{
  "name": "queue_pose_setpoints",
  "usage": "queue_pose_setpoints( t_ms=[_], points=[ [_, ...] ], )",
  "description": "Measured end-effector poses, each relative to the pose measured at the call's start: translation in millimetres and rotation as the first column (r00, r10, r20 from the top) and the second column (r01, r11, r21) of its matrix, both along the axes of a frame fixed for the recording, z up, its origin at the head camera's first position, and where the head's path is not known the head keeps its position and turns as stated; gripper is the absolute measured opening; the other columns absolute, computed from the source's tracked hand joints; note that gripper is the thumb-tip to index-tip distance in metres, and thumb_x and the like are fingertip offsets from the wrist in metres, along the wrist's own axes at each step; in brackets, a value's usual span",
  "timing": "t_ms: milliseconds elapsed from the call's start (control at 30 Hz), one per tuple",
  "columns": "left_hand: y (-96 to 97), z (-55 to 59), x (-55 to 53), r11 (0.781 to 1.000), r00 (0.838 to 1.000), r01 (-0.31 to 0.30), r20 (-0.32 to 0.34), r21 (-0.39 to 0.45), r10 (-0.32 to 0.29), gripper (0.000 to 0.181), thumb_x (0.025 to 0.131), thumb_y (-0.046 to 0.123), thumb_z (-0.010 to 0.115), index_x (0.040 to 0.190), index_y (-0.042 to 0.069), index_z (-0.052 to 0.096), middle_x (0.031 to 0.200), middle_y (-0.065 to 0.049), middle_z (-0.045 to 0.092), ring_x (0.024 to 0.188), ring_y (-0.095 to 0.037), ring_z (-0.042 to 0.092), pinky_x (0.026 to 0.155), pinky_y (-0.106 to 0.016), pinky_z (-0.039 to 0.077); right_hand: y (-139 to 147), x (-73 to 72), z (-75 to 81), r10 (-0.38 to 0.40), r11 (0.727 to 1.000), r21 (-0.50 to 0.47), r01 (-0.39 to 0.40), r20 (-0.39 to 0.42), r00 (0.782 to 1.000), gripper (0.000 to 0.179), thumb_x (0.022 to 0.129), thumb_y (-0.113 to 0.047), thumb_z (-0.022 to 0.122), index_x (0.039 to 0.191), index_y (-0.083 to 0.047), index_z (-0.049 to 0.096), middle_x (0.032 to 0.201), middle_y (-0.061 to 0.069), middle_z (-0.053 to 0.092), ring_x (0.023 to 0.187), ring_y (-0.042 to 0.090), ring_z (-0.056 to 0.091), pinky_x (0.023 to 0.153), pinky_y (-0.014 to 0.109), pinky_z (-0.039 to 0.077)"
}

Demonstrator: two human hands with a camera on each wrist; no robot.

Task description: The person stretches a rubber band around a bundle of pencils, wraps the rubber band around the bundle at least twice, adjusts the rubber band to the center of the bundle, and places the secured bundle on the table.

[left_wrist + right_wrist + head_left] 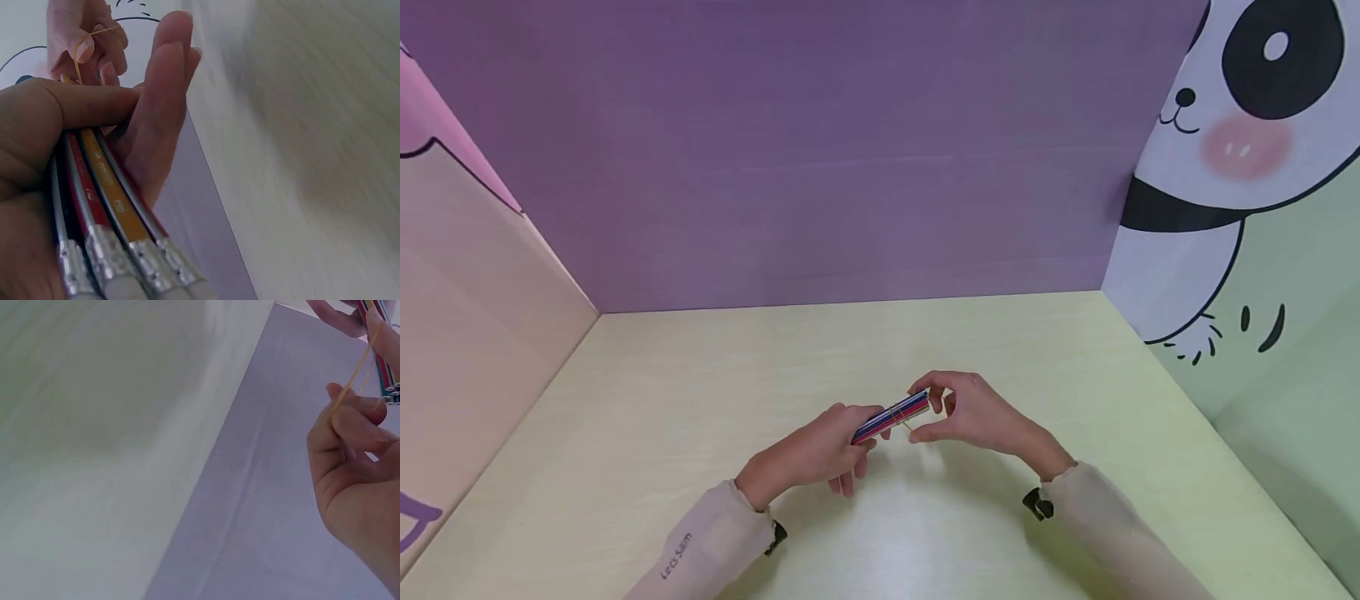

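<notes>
A bundle of pencils (880, 423) lies across the grip of my left hand (820, 446), above the table. In the left wrist view the thumb crosses over red, yellow and dark pencils (112, 181), whose silver ferrules and eraser ends point toward the camera. A thin yellow rubber band (358, 367) stretches from the bundle to my right hand (981, 412). The right fingers are curled and hold the band drawn out, close to the far end of the pencils. Part of the bundle is hidden behind the left hand's fingers.
A pale wood-look table (737, 358) lies under both hands. Behind it stands a purple wall panel (850, 167). A green side panel with a panda drawing (1202, 167) rises at the right, and a pinkish panel (475, 292) at the left.
</notes>
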State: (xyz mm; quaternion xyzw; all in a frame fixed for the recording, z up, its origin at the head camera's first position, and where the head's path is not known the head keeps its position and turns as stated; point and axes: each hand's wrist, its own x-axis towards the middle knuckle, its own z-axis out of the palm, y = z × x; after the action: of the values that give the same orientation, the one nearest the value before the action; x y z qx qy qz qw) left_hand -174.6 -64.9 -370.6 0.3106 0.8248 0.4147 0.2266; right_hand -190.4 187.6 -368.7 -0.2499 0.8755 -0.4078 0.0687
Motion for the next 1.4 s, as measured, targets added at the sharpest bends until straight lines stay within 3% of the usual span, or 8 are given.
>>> queue_pose_setpoints(
  t_ms=[200,467,700,833,967,1167,1233,1400],
  points=[
    [0.3,-2.1,2.6,0.994,0.997,-0.063,-0.046,-0.091,0.059,0.021,0.096,-0.011,0.049,0.110,0.001,0.057,0.065,-0.016,0.061,0.043,-0.025,0.064,0.041,-0.035,0.054,-7.0,7.5,8.0,0.041,0.980,0.197,0.017,-0.284,0.958,0.051,0.075,-0.037,0.087,0.116,-0.011,0.069,0.081,-0.006,0.052,0.069,0.010,0.046,0.059,0.024,0.044],
    [5.0,-1.7,14.4,0.969,0.971,-0.160,-0.209,-0.188,0.120,0.023,0.090,-0.016,0.052,0.101,0.004,0.056,0.076,-0.008,0.056,0.033,-0.015,0.056,0.037,-0.029,0.049,-16.7,19.8,8.8,0.119,0.915,0.388,0.108,-0.518,0.847,0.049,0.078,-0.034,0.086,0.116,-0.008,0.069,0.086,-0.002,0.052,0.054,0.005,0.039,0.050,0.018,0.038],
    [11.9,-2.8,17.9,0.944,0.918,-0.254,-0.360,-0.210,0.167,0.024,0.085,-0.017,0.054,0.095,0.004,0.053,0.068,-0.007,0.054,0.028,-0.009,0.048,0.034,-0.025,0.044,-28.1,31.6,7.8,0.175,0.855,0.452,0.254,-0.712,0.680,0.022,0.084,-0.015,0.081,0.098,-0.010,0.065,0.077,-0.001,0.047,0.049,0.009,0.040,0.042,0.018,0.036],
    [16.1,-1.5,20.2,0.932,0.915,-0.292,-0.345,-0.213,0.208,0.024,0.084,-0.018,0.054,0.093,0.004,0.052,0.066,-0.007,0.052,0.028,-0.010,0.048,0.034,-0.025,0.044,-34.4,37.6,3.6,0.149,0.836,0.428,0.344,-0.780,0.607,0.020,0.083,-0.003,0.076,0.096,-0.007,0.061,0.075,0.000,0.047,0.045,0.010,0.035,0.038,0.018,0.031],
    [18.2,0.3,22.0,0.924,0.920,-0.314,-0.312,-0.220,0.238,0.022,0.084,-0.018,0.054,0.094,0.003,0.052,0.065,-0.008,0.052,0.029,-0.011,0.049,0.035,-0.025,0.044,-39.8,42.6,-1.4,0.121,0.851,0.384,0.359,-0.808,0.577,0.026,0.079,0.004,0.073,0.101,-0.002,0.061,0.075,0.001,0.049,0.047,0.010,0.036,0.038,0.017,0.028],
    [14.3,0.2,14.5,0.923,0.912,-0.334,-0.312,-0.190,0.266,0.020,0.086,-0.015,0.056,0.098,0.001,0.055,0.066,-0.008,0.053,0.030,-0.010,0.051,0.036,-0.025,0.045,-45.7,44.9,-2.4,0.104,0.905,0.320,0.280,-0.805,0.584,0.038,0.082,0.000,0.075,0.118,0.003,0.064,0.096,0.008,0.065,0.072,0.016,0.065,0.050,0.020,0.051],
    [12.5,-0.3,11.9,0.932,0.921,-0.320,-0.286,-0.170,0.264,0.019,0.087,-0.015,0.055,0.099,0.001,0.055,0.066,-0.009,0.053,0.031,-0.010,0.052,0.036,-0.026,0.046,-45.4,42.7,-2.6,0.095,0.928,0.276,0.251,-0.826,0.555,0.039,0.079,0.000,0.076,0.117,0.003,0.066,0.098,0.009,0.068,0.077,0.017,0.068,0.054,0.022,0.054],
    [8.7,-0.1,9.1,0.949,0.939,-0.295,-0.217,-0.113,0.267,0.019,0.088,-0.015,0.051,0.100,0.000,0.054,0.070,-0.011,0.054,0.033,-0.013,0.056,0.036,-0.029,0.049,-43.8,35.4,-5.3,0.003,0.985,0.078,0.155,-0.901,0.434,0.018,0.082,0.003,0.066,0.099,0.000,0.065,0.076,0.002,0.061,0.055,0.010,0.055,0.045,0.017,0.044]
  ],
)
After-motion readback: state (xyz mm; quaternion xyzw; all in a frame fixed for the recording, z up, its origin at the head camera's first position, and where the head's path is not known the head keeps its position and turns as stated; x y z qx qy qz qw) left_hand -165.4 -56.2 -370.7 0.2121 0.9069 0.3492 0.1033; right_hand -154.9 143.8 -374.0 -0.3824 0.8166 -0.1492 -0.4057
